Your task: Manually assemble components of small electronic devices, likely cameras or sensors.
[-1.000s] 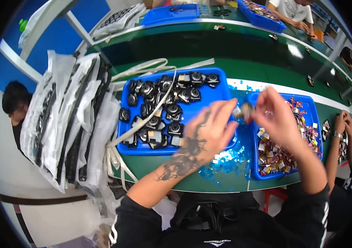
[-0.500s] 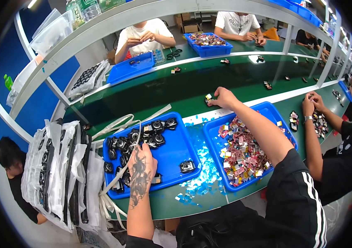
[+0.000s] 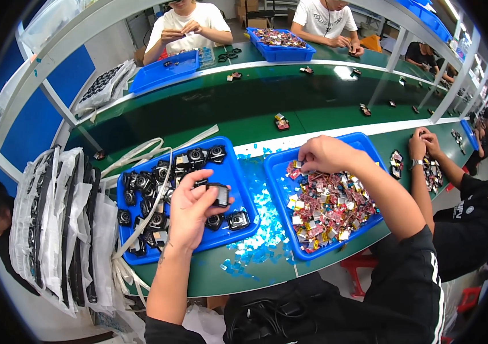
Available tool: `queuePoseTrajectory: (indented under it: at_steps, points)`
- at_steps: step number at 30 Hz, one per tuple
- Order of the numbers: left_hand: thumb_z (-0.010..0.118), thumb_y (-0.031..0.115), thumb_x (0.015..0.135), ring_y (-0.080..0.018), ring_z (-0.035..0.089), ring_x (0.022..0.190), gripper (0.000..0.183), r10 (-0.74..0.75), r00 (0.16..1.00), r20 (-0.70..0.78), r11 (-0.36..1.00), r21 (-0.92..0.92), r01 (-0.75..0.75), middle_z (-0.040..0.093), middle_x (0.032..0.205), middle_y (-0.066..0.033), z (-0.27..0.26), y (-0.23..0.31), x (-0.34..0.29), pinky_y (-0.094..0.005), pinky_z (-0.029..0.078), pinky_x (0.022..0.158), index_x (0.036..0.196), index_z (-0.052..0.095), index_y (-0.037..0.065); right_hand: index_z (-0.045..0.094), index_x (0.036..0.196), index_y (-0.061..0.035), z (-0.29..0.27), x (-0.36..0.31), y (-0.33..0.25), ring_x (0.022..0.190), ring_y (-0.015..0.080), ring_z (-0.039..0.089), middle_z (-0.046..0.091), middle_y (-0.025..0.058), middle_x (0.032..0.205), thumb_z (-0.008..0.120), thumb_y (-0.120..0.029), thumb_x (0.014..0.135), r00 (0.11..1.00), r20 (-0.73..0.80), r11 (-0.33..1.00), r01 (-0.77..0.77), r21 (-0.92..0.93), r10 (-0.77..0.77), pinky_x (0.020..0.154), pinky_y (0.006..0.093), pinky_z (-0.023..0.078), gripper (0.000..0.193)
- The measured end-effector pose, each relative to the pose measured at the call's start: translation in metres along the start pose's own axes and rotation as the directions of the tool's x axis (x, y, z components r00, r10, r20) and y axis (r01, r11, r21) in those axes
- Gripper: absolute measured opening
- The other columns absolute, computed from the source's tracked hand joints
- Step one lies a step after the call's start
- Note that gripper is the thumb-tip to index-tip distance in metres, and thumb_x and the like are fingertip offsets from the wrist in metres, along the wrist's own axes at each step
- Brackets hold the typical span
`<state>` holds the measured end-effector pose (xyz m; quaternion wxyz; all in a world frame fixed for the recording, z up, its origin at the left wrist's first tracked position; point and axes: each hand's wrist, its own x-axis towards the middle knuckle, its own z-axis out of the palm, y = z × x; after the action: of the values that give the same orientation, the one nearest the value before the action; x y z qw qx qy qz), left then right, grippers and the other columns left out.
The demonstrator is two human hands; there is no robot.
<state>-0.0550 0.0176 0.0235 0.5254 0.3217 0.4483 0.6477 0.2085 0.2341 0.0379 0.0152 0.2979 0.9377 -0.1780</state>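
Observation:
My left hand (image 3: pixel 189 209) is raised over the left blue tray (image 3: pixel 244 192), its thumb and fingers closed on a small black camera-like housing (image 3: pixel 221 195). Similar black housings with round lens-like fronts (image 3: pixel 162 171) fill much of that tray's left and far side, and one (image 3: pixel 237 220) lies at its near right corner. My right hand (image 3: pixel 327 155) is over the far left part of the right blue tray (image 3: pixel 275 198). Its fingers are bent together at a small red-and-white circuit board (image 3: pixel 294 169). Many loose circuit boards with white and yellow parts (image 3: pixel 327 212) are heaped beneath.
Blue film scraps (image 3: pixel 264 223) litter the green bench between the trays. White straps (image 3: pixel 141 232) trail across the left tray. Bagged black trays (image 3: pixel 55 229) stand at left. A belt (image 3: pixel 244 106) carrying assemblies (image 3: pixel 281 121) runs beyond; co-workers sit across and a neighbour's hands (image 3: pixel 422 143) are at right.
My right hand has left an assembly on the belt and come back over the circuit boards. My left hand has lifted from the left tray with a black housing. The view has shifted slightly.

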Motion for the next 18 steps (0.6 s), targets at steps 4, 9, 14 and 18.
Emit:
queuePoseTrajectory:
  at_steps: [4,9,14,18]
  points:
    - [0.061,0.003,0.092,-0.0166,0.068,0.081,0.021,-0.091,0.996,0.023,0.996,-0.011,0.092,0.070,0.102,-0.0133,-0.001,-0.021,0.002,-0.0257,0.057,0.068,0.112,0.056,0.005,0.066,0.087,-0.0021,0.033,0.005,-0.004,0.072,0.0279,0.064,0.065,0.0112,0.077,0.078,-0.020,0.076,0.968,-0.250,0.998,-0.012,-0.057,-0.003,0.067,0.0390,0.050,0.023]
    - [0.061,0.005,0.093,-0.0124,0.066,0.082,0.015,-0.084,0.996,0.005,0.994,-0.067,0.084,0.069,0.102,-0.0121,0.007,-0.025,0.005,-0.0233,0.056,0.065,0.108,0.058,0.006,0.066,0.094,-0.0023,0.024,-0.006,-0.008,0.085,0.0341,0.064,0.065,0.0159,0.088,0.074,-0.016,0.079,0.977,-0.207,0.994,-0.033,0.106,0.055,0.077,0.0425,0.051,0.022]
    - [0.063,0.010,0.093,-0.0150,0.067,0.078,0.019,-0.131,0.991,0.012,0.976,-0.174,0.131,0.068,0.095,-0.0106,0.005,-0.022,-0.002,-0.0248,0.057,0.064,0.110,0.055,0.007,0.066,0.095,-0.0058,0.023,-0.010,-0.005,0.086,0.0343,0.064,0.064,0.0143,0.090,0.071,-0.014,0.081,0.968,-0.243,0.995,-0.074,-0.060,0.058,0.077,0.0419,0.052,0.017]
    - [0.062,0.010,0.094,-0.0194,0.070,0.081,0.015,-0.174,0.984,-0.031,0.961,-0.226,0.163,0.067,0.096,-0.0107,0.005,-0.027,0.000,-0.0288,0.059,0.069,0.107,0.055,0.005,0.067,0.095,-0.0067,0.026,-0.011,-0.005,0.088,0.0347,0.063,0.060,0.0127,0.092,0.073,-0.014,0.079,0.965,-0.256,0.987,0.017,-0.160,-0.058,0.078,0.0440,0.052,0.018]
